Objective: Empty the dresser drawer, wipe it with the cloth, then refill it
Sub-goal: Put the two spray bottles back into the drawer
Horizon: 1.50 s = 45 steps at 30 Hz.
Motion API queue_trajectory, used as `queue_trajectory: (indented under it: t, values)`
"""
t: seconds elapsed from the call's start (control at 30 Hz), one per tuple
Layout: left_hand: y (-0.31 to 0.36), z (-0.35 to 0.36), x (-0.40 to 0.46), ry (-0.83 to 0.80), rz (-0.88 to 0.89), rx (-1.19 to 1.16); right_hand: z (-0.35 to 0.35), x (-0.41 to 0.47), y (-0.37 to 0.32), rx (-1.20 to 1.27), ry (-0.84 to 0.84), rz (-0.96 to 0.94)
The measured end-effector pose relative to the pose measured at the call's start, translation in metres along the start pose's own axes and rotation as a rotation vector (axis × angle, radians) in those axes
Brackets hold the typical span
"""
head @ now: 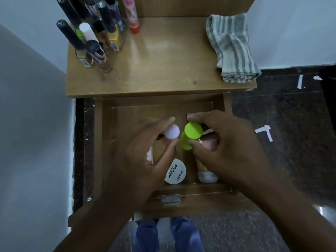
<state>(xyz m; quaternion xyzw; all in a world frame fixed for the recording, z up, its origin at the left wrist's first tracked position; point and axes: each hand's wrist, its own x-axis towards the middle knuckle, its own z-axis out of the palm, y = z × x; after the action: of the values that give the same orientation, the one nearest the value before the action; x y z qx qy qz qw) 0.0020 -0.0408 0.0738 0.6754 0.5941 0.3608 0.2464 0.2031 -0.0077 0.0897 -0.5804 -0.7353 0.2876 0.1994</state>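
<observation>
The wooden drawer [138,113] stands pulled out below the dresser top [163,57]. Inside it, my left hand [138,151] grips a bottle with a round pale lilac cap [171,131]. My right hand [223,144] grips a lime-green capped bottle [190,135], thumb and fingers around it. A white round nail polish remover tub [175,172] lies near the drawer's front. A pink tube with a white cap [207,174] lies under my right hand. The striped grey-and-white cloth [232,50] sits folded on the dresser top's right side.
Several perfume and cosmetic bottles [94,33] stand in the back left corner of the dresser top, with a pink-and-red tube [131,15] beside them. A wall runs along the left. Dark speckled floor with white paper scraps [264,131] lies to the right.
</observation>
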Motion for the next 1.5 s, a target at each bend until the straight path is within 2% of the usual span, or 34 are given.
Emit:
queue_trajectory:
  t: [0.07, 0.63, 1.0, 1.07, 1.17, 1.27, 1.5]
  values:
    - [-0.008, 0.010, -0.007, -0.008, 0.003, 0.060, 0.009, -0.004, 0.004, -0.041, -0.033, 0.022]
    - [-0.009, 0.025, -0.019, -0.122, -0.012, 0.038, 0.022, -0.021, 0.006, -0.262, -0.237, 0.109]
    - [-0.012, 0.023, -0.023, -0.151, 0.019, 0.075, 0.014, -0.021, 0.000, -0.239, -0.302, 0.126]
    - [-0.009, 0.014, -0.021, -0.141, 0.027, 0.065, 0.005, -0.017, -0.002, -0.236, -0.273, 0.101]
    - [-0.006, -0.004, -0.011, -0.065, -0.001, 0.010, -0.010, -0.002, -0.015, -0.191, -0.100, -0.011]
    - [-0.005, -0.025, 0.008, 0.082, -0.011, 0.042, -0.016, 0.022, -0.040, -0.076, 0.047, -0.081]
    - [-0.021, -0.070, 0.066, 0.490, -0.044, 0.101, 0.011, 0.095, -0.093, 0.117, 0.201, -0.118]
